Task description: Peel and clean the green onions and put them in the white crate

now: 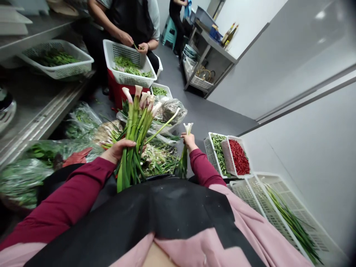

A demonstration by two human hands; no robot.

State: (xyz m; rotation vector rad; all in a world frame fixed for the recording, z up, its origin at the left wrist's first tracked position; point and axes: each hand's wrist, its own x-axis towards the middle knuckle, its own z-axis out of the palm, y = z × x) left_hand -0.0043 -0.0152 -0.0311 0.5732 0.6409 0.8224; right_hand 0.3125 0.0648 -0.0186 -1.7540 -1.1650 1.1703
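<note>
My left hand point(119, 150) is closed around a thick bunch of green garlic point(135, 126), its white and purplish bulb ends up and its leaves hanging down. One thinner stalk leans out of the bunch to the right. A smaller bunch of green garlic point(183, 157) is in my right hand point(189, 141), white ends up and leaves down. Between and below both hands is a pile of trimmings and loose leaves point(158, 157). More stalks with white roots point(107, 133) lie behind my left hand.
Across from me a person point(130, 22) handles greens over a white basket point(111, 55). Baskets of green peppers point(218, 148) and red chillies point(239, 157) stand at right, near a long basket point(278, 178) with green stalks. Bagged greens point(25, 178) and a metal shelf point(52, 111) are left.
</note>
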